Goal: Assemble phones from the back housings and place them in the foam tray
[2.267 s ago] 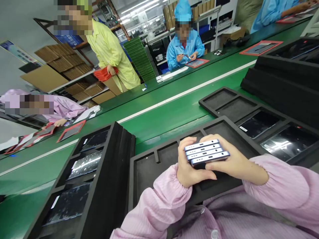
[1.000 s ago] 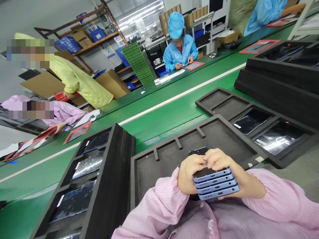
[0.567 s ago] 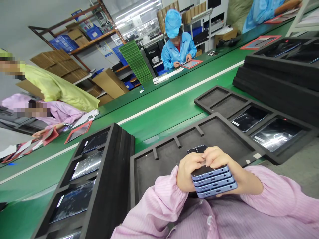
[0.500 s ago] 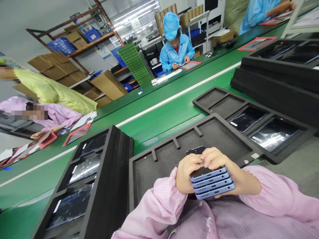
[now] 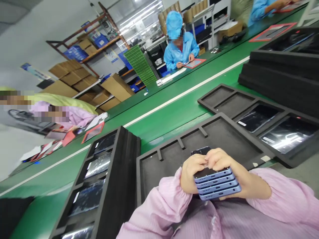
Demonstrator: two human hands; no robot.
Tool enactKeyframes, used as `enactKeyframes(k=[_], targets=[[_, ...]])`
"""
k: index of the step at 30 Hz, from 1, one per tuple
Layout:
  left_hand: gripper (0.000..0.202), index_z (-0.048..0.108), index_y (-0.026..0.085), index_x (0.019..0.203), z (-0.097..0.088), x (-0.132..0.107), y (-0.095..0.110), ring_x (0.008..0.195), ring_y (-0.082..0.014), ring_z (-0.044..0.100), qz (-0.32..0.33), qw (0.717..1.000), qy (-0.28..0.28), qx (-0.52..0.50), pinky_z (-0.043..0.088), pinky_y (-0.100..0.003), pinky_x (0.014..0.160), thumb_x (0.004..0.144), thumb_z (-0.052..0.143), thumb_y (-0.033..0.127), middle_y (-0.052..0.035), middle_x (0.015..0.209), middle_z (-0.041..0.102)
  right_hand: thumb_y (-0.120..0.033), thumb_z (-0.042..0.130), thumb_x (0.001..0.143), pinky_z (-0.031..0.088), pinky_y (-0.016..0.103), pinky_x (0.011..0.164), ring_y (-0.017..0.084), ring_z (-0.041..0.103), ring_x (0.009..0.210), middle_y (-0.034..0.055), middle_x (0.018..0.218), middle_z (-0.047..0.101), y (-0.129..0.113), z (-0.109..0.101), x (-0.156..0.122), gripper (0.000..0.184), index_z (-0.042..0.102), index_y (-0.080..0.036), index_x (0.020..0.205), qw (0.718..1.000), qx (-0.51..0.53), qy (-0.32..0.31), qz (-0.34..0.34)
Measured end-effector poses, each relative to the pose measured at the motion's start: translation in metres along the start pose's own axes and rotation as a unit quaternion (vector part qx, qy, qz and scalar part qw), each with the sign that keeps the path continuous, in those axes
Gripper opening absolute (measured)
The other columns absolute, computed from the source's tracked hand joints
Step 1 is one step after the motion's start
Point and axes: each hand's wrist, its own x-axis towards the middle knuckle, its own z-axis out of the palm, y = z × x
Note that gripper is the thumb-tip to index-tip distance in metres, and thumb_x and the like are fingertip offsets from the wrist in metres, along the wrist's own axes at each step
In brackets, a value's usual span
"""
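A stack of several phones (image 5: pixel 219 187) with light-blue edges sits between my hands, close to my body, its short ends with the port slots toward me. My left hand (image 5: pixel 190 172) grips the stack from the left. Wrapped round the right side is my right hand (image 5: pixel 231 166). The fingertips of both hands meet over the dark top face of the uppermost phone, and what they do there is partly hidden. Just beyond lies a black foam tray (image 5: pixel 171 166) with short dividers and no phones in it.
On the left stands a stack of foam trays (image 5: pixel 117 186) holding phones. To the right, another foam tray (image 5: pixel 281 116) holds two phones, beside a taller tray stack (image 5: pixel 276 79). Behind runs a green conveyor belt (image 5: pixel 159 122). Across it, a person in blue (image 5: pixel 181 49) handles a red-framed sheet.
The camera view has turned slightly left, so the scene sits farther right in the picture. Both hands stay on the phone stack with nearly the same grip.
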Motion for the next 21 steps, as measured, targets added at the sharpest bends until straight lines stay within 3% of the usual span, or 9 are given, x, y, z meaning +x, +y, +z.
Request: enactKeyframes(k=[4,7,9,11,13,16,19,21], targets=[[0.045,0.043,0.022,0.118,-0.002,0.0,-0.003,0.091,-0.0214,0.066,-0.018,0.998,-0.044,0.034,0.052,-0.041,0.087,0.083,0.055,0.048,-0.0097,0.097,0.066,-0.052,0.057,0.087,0.045,0.031,0.088,0.018,0.05,0.098,0.0046,0.094,0.05,0.004,-0.004,-0.001,0.036,0.044,-0.026,0.108,0.998,0.036,0.025,0.046],[0.041,0.045,0.02,0.113,-0.011,0.011,0.001,0.094,-0.0223,0.066,-0.081,0.985,-0.128,0.079,0.044,-0.045,0.096,0.081,0.057,0.043,-0.0117,0.099,0.067,-0.053,0.061,0.084,0.045,0.032,0.09,0.019,0.05,0.101,0.0045,0.096,0.051,0.009,-0.016,-0.003,0.037,0.047,-0.028,0.107,0.993,0.068,0.04,0.091],[0.03,0.048,0.02,0.106,-0.02,0.029,0.007,0.093,-0.0201,0.066,-0.09,0.975,-0.181,0.091,0.044,-0.04,0.095,0.08,0.058,0.031,-0.0096,0.097,0.068,-0.057,0.063,0.081,0.043,0.037,0.096,0.022,0.048,0.11,0.0053,0.102,0.052,0.012,-0.03,-0.003,0.042,0.048,-0.03,0.109,0.988,0.11,-0.014,0.106],[0.023,0.051,0.019,0.101,-0.03,0.054,0.012,0.096,-0.0199,0.064,-0.061,0.959,-0.254,0.113,0.043,-0.036,0.093,0.079,0.055,0.021,-0.0092,0.097,0.068,-0.062,0.054,0.084,0.04,0.041,0.099,0.024,0.044,0.12,0.0059,0.114,0.052,0.015,-0.046,-0.001,0.043,0.048,-0.032,0.114,0.977,0.177,-0.073,0.098],[0.025,0.055,0.019,0.098,-0.037,0.078,0.014,0.098,-0.0223,0.061,-0.018,0.918,-0.362,0.16,0.039,-0.041,0.096,0.074,0.051,0.013,-0.0092,0.101,0.066,-0.064,0.044,0.088,0.04,0.041,0.099,0.023,0.044,0.122,0.0061,0.122,0.051,0.018,-0.059,0.008,0.044,0.049,-0.032,0.118,0.965,0.217,-0.081,0.122],[0.029,0.06,0.021,0.091,-0.036,0.097,0.008,0.096,-0.0247,0.057,0.038,0.829,-0.502,0.245,0.028,-0.051,0.104,0.069,0.05,0.005,-0.0068,0.093,0.065,-0.062,0.051,0.084,0.046,0.037,0.091,0.022,0.055,0.105,0.0083,0.117,0.054,0.029,-0.062,0.031,0.047,0.052,-0.025,0.113,0.948,0.144,-0.017,0.284],[0.021,0.063,0.022,0.079,-0.024,0.09,-0.004,0.086,-0.0228,0.058,0.066,0.774,-0.557,0.293,0.028,-0.053,0.106,0.077,0.049,0.006,-0.0045,0.078,0.063,-0.051,0.058,0.079,0.05,0.031,0.067,0.016,0.057,0.077,0.0101,0.118,0.051,0.051,-0.051,0.055,0.048,0.048,-0.02,0.114,0.901,0.039,0.016,0.432],[0.022,0.063,0.021,0.074,-0.017,0.079,-0.01,0.086,-0.0241,0.058,0.067,0.772,-0.552,0.306,0.033,-0.053,0.103,0.082,0.047,0.008,-0.0049,0.074,0.062,-0.042,0.059,0.077,0.046,0.026,0.055,0.011,0.053,0.065,0.0105,0.121,0.048,0.067,-0.041,0.067,0.049,0.045,-0.019,0.118,0.882,0.024,0.005,0.471]])
